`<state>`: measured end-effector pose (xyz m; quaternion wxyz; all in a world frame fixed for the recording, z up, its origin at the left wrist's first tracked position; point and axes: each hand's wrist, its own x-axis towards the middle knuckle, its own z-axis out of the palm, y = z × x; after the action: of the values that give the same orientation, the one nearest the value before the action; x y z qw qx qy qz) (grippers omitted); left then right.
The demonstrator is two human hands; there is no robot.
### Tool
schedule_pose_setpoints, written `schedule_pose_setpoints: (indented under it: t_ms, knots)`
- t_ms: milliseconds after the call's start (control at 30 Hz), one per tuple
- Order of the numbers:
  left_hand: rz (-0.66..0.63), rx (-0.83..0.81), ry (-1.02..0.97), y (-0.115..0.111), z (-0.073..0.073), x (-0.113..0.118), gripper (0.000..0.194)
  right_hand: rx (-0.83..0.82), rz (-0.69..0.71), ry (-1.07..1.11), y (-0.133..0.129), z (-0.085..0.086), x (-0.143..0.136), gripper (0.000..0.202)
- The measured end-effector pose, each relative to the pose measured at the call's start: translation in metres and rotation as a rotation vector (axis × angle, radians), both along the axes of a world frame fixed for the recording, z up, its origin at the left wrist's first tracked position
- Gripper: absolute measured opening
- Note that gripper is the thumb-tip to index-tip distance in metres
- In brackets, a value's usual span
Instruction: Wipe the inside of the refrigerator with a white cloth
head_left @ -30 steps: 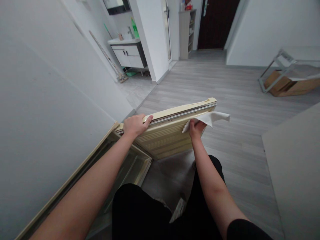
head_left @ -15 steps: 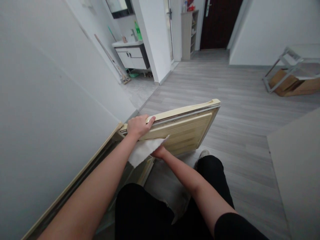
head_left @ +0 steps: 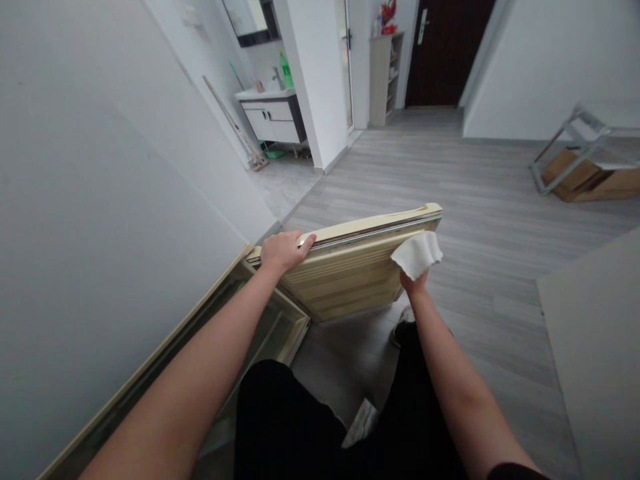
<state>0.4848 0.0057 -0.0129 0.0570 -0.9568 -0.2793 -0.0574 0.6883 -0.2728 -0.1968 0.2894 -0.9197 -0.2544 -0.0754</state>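
A cream fridge door (head_left: 345,283) with a ribbed inner panel stands swung open in front of me. My left hand (head_left: 284,252) is closed over its top edge near the hinge side, thumb lying along the edge. At the door's far right end, my right hand (head_left: 414,281) holds a white cloth (head_left: 417,253), which looks like a paper towel, against the inner panel by the top corner. The cloth covers most of the right fingers. To the left, the open fridge body (head_left: 295,330) shows its cream frame and a dim interior, partly hidden by my left arm.
A white wall (head_left: 125,180) runs close along the left. Between my legs lies a small printed packet (head_left: 361,423). A pale panel (head_left: 595,333) stands at the right. Further off are a washstand (head_left: 273,120), a mop (head_left: 235,127), and a grey stool frame (head_left: 580,150) over cardboard boxes (head_left: 580,175).
My right hand has moved with the white cloth from the hinge side to the right end of the door. My left hand keeps its hold on the top edge.
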Motion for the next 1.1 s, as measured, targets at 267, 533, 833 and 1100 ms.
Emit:
schedule_pose_setpoints:
  t_ms: [267, 533, 833, 1100]
  knots:
    - [0.0, -0.041, -0.001, -0.003, 0.002, -0.004, 0.077, -0.149, -0.097, -0.14, -0.04, 0.068, 0.031, 0.056]
    - [-0.035, -0.087, -0.392, -0.032, -0.019, -0.019, 0.058, -0.257, 0.003, -0.128, -0.025, 0.164, 0.053, 0.046]
    - [0.288, -0.928, -0.077, -0.173, -0.193, -0.206, 0.057, -0.397, 0.064, -0.002, -0.02, 0.181, 0.057, 0.052]
    - [0.093, -1.11, 0.244, -0.277, -0.221, -0.244, 0.051, -0.413, 0.124, 0.159, -0.029, 0.185, 0.079, 0.063]
